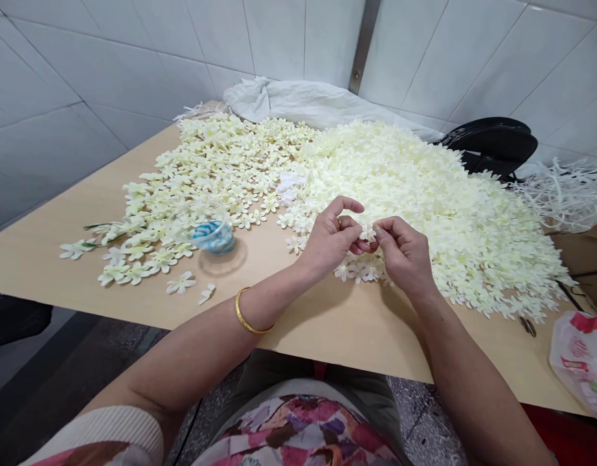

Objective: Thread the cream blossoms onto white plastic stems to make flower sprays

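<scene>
My left hand [331,236] and my right hand [406,255] meet over the table's middle, at the front of a big heap of pale cream artificial flowers [400,175]. Between their fingertips is a small cream artificial flower [368,234], partly covered by the fingers. The thumb and forefinger of my right hand pinch its edge. On my left hand the thumb and lower fingers close on it from the other side, while the forefinger arches above. A looser spread of flowers [211,168] covers the table's left part.
A clear cup with blue-and-white contents [215,236] stands left of my hands. White sheeting [289,100] lies along the tiled wall. At the right are a black folding stool [493,142], white strands [565,194], dark scissors-like handles [528,326] and a plastic bag [577,362].
</scene>
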The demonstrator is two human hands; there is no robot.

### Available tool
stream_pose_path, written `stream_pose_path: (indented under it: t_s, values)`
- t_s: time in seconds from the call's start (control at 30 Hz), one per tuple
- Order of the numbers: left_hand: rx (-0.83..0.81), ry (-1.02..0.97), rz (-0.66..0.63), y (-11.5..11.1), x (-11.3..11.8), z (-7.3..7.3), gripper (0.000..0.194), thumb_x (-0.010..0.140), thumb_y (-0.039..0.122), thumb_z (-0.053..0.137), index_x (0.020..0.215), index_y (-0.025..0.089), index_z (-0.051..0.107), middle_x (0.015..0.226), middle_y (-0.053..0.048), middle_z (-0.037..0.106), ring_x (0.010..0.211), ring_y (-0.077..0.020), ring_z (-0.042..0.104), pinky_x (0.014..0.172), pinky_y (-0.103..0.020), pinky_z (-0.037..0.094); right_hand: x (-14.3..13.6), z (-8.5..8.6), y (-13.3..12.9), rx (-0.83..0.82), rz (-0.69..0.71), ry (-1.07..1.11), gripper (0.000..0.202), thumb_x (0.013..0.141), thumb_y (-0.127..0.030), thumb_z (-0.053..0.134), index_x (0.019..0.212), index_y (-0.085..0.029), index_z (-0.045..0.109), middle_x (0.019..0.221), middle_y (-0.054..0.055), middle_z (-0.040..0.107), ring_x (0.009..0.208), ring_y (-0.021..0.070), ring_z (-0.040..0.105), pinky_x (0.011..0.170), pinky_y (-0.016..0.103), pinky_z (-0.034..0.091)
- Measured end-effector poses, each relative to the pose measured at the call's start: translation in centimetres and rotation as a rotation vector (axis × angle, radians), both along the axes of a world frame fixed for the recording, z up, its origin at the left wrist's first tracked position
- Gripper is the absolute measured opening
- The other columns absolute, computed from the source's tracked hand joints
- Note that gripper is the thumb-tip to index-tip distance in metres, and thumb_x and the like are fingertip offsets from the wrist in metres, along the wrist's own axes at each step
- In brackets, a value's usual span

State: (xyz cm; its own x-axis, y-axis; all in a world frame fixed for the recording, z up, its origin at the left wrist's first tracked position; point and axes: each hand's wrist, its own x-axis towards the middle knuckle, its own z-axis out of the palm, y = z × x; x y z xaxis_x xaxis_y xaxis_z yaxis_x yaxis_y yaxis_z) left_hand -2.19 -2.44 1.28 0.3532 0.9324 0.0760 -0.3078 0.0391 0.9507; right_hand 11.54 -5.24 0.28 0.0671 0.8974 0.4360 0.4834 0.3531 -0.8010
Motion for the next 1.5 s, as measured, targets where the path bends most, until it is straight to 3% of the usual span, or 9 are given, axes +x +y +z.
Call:
stream_pose_path:
  t_s: [0.23, 0.43, 0.63, 1.1, 1.33, 1.5]
  values:
    - [-0.054, -0.01, -0.002, 0.21, -0.03, 0.07, 0.009, 0.069, 0.009, 0.053, 0.075, 0.016, 0.053, 0.052, 0.006, 0.053, 0.05, -0.009, 0.061, 0.05, -0.018, 0.047, 0.19, 0.03, 0.11, -0.084, 0.036, 0.187, 0.013, 0.082, -0.028, 0.055, 0.076, -0.018, 0.058, 0.06, -0.003, 0.057, 0.055, 0.0093, 0.057, 0.058, 0.024, 0.049]
    - [-0.075, -0.009, -0.038, 0.24, 0.0, -0.14, 0.005, 0.07, 0.014, 0.057, 0.07, 0.012, 0.062, 0.056, 0.001, 0.059, 0.055, -0.0093, 0.062, 0.058, -0.021, 0.051, 0.0, -0.15, 0.04, 0.029, -0.068, -0.029, 0.013, 0.084, -0.026, 0.052, 0.075, -0.019, 0.056, 0.06, -0.003, 0.057, 0.056, 0.01, 0.057, 0.054, 0.023, 0.045]
    - [-0.071, 0.04, 0.004, 0.17, -0.15, 0.12, 0.011, 0.07, 0.019, 0.065, 0.067, 0.011, 0.059, 0.056, 0.001, 0.059, 0.054, -0.0096, 0.061, 0.056, -0.021, 0.051, -0.04, -0.17, -0.04, 0.081, -0.075, -0.177, 0.015, 0.085, -0.025, 0.048, 0.075, -0.019, 0.056, 0.06, -0.002, 0.058, 0.055, 0.0103, 0.056, 0.053, 0.022, 0.042]
    - [-0.088, -0.033, -0.032, 0.55, 0.08, -0.27, 0.007, 0.074, 0.015, 0.062, 0.07, 0.01, 0.058, 0.058, 0.0, 0.06, 0.055, -0.0094, 0.061, 0.058, -0.023, 0.052, 0.38, -0.06, 0.15, -0.053, 0.006, 0.117, 0.013, 0.083, -0.028, 0.054, 0.075, -0.018, 0.057, 0.059, -0.004, 0.057, 0.055, 0.0096, 0.057, 0.057, 0.023, 0.047]
    - [-0.057, 0.014, -0.042, 0.32, -0.04, -0.16, 0.013, 0.071, 0.02, 0.067, 0.069, 0.011, 0.059, 0.059, 0.001, 0.06, 0.055, -0.009, 0.062, 0.058, -0.021, 0.052, -0.14, 0.04, -0.17, 0.054, -0.122, -0.094, 0.014, 0.084, -0.027, 0.051, 0.074, -0.019, 0.056, 0.06, -0.003, 0.057, 0.055, 0.0103, 0.056, 0.053, 0.023, 0.043]
    - [-0.068, -0.02, -0.053, 0.44, 0.06, -0.4, 0.007, 0.069, 0.014, 0.065, 0.069, 0.011, 0.059, 0.059, 0.001, 0.061, 0.057, -0.0101, 0.064, 0.061, -0.022, 0.052, -0.16, 0.16, -0.17, 0.022, -0.112, -0.047, 0.015, 0.083, -0.029, 0.051, 0.073, -0.019, 0.055, 0.059, -0.004, 0.056, 0.053, 0.0091, 0.053, 0.051, 0.022, 0.043]
